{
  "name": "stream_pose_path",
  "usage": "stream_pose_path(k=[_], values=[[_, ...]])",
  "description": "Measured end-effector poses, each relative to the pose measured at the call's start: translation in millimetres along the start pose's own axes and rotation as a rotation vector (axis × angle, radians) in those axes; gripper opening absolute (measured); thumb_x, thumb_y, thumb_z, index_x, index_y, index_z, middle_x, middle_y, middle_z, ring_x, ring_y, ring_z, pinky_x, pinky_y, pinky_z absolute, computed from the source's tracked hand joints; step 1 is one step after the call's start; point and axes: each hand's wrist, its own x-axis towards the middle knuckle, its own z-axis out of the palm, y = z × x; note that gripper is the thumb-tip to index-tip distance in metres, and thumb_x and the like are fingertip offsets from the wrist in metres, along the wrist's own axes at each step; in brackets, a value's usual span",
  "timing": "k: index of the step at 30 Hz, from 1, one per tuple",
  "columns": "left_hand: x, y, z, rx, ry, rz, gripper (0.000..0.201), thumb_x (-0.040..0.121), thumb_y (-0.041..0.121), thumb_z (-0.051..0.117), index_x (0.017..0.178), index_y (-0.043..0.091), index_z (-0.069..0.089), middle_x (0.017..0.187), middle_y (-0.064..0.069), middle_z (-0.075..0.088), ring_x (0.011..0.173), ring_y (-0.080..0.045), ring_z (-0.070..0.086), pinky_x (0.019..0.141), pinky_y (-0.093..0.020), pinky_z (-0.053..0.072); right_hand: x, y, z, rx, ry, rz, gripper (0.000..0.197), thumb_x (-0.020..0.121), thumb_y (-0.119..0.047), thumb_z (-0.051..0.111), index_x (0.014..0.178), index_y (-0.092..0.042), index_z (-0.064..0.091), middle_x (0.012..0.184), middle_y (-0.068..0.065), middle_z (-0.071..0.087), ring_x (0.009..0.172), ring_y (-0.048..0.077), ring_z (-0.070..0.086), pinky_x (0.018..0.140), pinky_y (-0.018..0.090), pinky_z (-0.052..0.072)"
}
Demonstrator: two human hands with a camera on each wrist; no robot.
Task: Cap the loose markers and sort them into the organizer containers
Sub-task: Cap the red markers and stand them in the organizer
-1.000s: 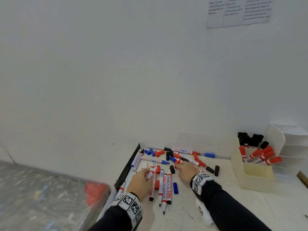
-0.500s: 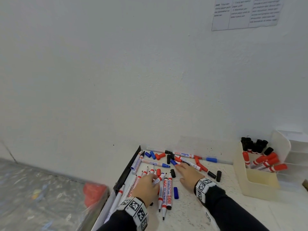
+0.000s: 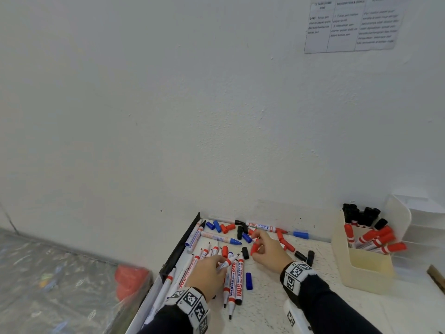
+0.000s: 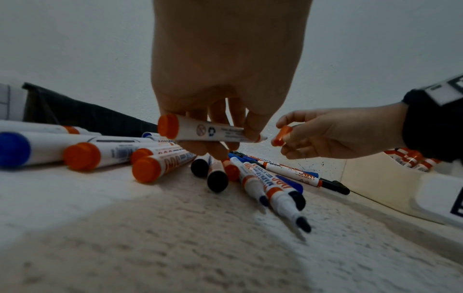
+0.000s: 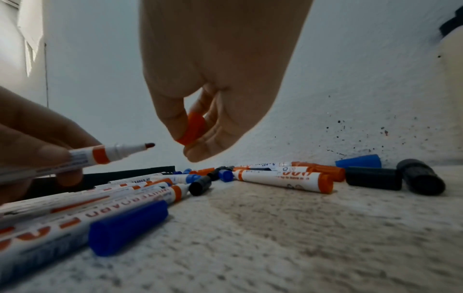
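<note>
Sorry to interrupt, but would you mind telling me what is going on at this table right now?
A person is capping whiteboard markers. The left hand holds an uncapped red marker, and the right hand pinches a red cap near its tip, not yet on. Other markers and caps lie loose on the table, while the cream organizer already holds capped red and black ones.

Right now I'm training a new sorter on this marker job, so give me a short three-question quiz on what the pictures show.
1. True or false: the left hand holds an uncapped red marker.
2. What does the right hand pinch? A) blue cap B) red cap C) black cap
3. Fill in: the cream organizer bin holds capped red and ____ markers.

Key: 1 true. 2 B, the red cap. 3 black.
</note>
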Motion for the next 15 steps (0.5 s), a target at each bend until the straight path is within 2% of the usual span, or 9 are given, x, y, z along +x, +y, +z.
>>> stream_pose_path(k=[4,6,9,15], values=[[-1.8,6.8,2.4,-0.006,-0.016,0.044,0.035,0.096,0.029,0.045,0.131,0.027,0.049,0.13,0.006,0.054,0.109,-0.006,0.052,0.099,-0.024,0.044,-6.5,-4.5,-0.4,0.118,-0.029,-0.028,0.025,0.083,-0.01,0.064,0.094,-0.028,0.051,0.099,-0.001,0.062,0.093,0.016,0.064,0.086,0.029,0.054],[-3.6,8.6,4.7,-0.008,0.005,0.059,0.035,0.097,0.028,0.044,0.131,0.026,0.049,0.131,0.007,0.054,0.112,-0.006,0.05,0.098,-0.022,0.04,-10.4,-3.9,-2.1,0.173,-0.028,-0.007,0.024,0.082,-0.007,0.064,0.094,-0.024,0.053,0.098,0.0,0.063,0.091,0.015,0.065,0.082,0.027,0.055],[-6.1,10.6,8.4,-0.058,0.012,0.078,0.034,0.097,0.027,0.043,0.13,0.026,0.049,0.126,0.006,0.057,0.097,-0.001,0.05,0.084,-0.011,0.04,-16.7,-3.4,-7.6,0.255,-0.01,0.016,0.02,0.085,-0.004,0.06,0.097,-0.019,0.052,0.098,0.002,0.066,0.084,0.014,0.066,0.077,0.024,0.056],[-7.9,19.1,13.5,-0.06,-0.011,0.104,0.032,0.098,0.026,0.042,0.129,0.025,0.05,0.119,0.004,0.059,0.093,-0.004,0.054,0.076,-0.011,0.044,-32.0,-5.8,-16.9,0.242,0.017,0.026,0.019,0.09,-0.007,0.053,0.094,-0.026,0.049,0.104,-0.003,0.065,0.068,0.01,0.06,0.059,0.018,0.048]])
